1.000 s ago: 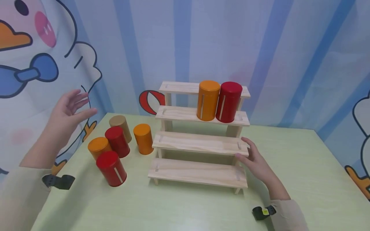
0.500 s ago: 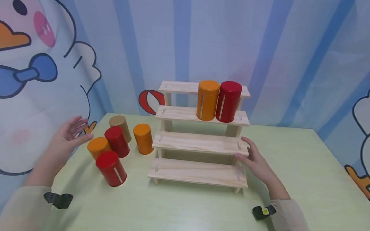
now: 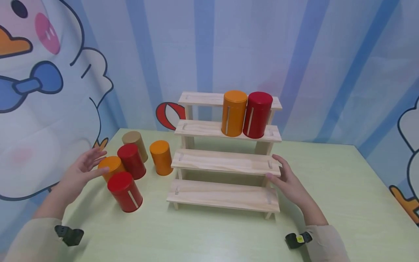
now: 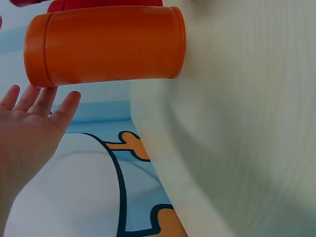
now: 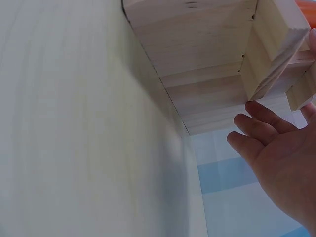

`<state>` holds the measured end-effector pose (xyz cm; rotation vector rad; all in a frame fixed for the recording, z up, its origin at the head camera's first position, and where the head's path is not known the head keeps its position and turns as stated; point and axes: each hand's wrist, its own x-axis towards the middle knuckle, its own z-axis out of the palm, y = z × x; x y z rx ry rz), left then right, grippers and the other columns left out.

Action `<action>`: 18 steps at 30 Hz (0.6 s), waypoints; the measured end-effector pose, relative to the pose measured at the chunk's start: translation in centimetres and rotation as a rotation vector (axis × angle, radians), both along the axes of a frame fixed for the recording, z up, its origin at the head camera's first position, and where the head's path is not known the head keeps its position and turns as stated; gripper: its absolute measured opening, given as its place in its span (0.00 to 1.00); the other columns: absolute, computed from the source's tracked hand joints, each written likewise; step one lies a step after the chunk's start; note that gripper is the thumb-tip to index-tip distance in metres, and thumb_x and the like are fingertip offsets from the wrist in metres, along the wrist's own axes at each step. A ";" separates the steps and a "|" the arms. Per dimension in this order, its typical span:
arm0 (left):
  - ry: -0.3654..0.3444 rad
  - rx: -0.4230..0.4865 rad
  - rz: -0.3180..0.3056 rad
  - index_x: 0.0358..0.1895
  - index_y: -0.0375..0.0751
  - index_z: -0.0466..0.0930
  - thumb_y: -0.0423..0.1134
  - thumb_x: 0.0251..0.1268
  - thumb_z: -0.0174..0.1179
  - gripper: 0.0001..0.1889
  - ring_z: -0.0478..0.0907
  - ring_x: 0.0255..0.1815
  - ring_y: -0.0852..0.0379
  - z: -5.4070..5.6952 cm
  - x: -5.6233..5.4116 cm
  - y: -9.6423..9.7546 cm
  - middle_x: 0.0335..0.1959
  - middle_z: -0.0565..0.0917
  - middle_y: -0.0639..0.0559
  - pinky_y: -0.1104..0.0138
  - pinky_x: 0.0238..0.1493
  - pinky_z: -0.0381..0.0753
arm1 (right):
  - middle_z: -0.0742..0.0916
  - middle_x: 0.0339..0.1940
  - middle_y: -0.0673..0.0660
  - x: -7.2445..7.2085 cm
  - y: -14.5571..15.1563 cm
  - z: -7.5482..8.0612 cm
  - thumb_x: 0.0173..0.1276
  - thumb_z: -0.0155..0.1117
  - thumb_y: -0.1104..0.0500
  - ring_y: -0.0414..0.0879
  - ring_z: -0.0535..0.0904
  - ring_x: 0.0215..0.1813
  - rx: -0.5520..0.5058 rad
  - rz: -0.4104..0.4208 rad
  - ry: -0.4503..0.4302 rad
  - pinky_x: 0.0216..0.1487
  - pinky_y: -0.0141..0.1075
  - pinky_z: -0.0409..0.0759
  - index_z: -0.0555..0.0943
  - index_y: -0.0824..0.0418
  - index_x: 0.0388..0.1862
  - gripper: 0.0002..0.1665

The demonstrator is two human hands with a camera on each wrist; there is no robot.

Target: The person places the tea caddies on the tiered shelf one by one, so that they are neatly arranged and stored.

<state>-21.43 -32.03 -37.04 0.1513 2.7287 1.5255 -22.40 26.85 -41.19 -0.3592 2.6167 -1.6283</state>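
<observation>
Cans: 5 on tbl, 2 on rack R hand grips (L hand wide).

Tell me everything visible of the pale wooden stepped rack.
The pale wooden stepped rack looks unpainted, with visible grain: four flat planks on uprights, rising toward the back. It stands upright on the pale green table. A cylindrical, metal-looking orange canister and a matching red one stand toward the right of the second step from the top. The person's right grip holds the right end of the second from the bottom.
</observation>
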 end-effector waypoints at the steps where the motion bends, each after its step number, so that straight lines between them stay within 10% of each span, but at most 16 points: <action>1: -0.012 0.006 -0.003 0.78 0.46 0.35 0.47 0.70 0.57 0.44 0.51 0.72 0.33 -0.1 0.0 0.0 0.75 0.52 0.34 0.54 0.64 0.72 | 0.59 0.74 0.72 0.0 0.0 0.0 0.73 0.57 0.51 0.72 0.61 0.70 0.000 -0.001 0.000 0.65 0.62 0.65 0.42 0.54 0.78 0.45; 5: -0.067 0.067 -0.011 0.78 0.47 0.35 0.46 0.69 0.58 0.45 0.44 0.73 0.28 -0.5 0.1 0.1 0.75 0.49 0.32 0.31 0.63 0.57 | 0.59 0.74 0.72 0.0 0.0 0.1 0.73 0.57 0.51 0.72 0.60 0.70 0.008 -0.007 -0.007 0.65 0.62 0.64 0.42 0.55 0.78 0.46; 18: -0.116 0.110 -0.020 0.78 0.42 0.36 0.43 0.69 0.58 0.44 0.44 0.74 0.30 -2.0 -0.3 0.2 0.77 0.43 0.33 0.34 0.66 0.56 | 0.58 0.75 0.72 0.1 0.0 0.3 0.73 0.57 0.49 0.71 0.60 0.71 0.018 -0.016 -0.031 0.65 0.63 0.64 0.41 0.54 0.78 0.47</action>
